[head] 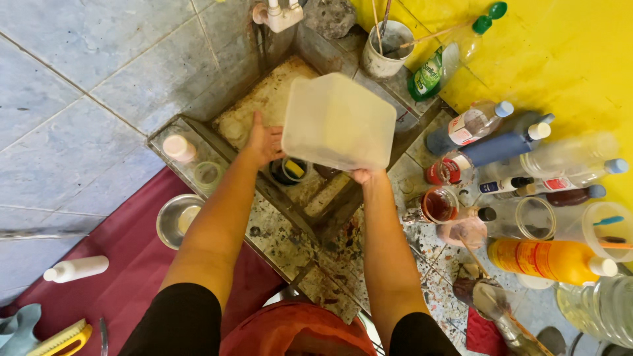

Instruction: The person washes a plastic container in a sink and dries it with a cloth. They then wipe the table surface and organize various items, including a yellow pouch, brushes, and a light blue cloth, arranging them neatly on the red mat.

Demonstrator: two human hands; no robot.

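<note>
I hold a translucent white plastic tub (337, 122) upside down and tilted over a small tiled wash basin (264, 99). My left hand (262, 142) grips its left rim and my right hand (364, 175) grips its lower edge from beneath. Under the tub, in the basin, sits a small dark cup with something yellow (290, 169) inside. A white tap (277, 13) sticks out of the wall above the basin.
Several bottles and jars crowd the ledge at right, among them an orange bottle (550, 258), a blue one (504, 146) and a clear cup (534, 219). A metal bowl (177, 219) and a white bottle (76, 268) lie at left on a maroon mat. A white bucket with sticks (388, 47) stands behind.
</note>
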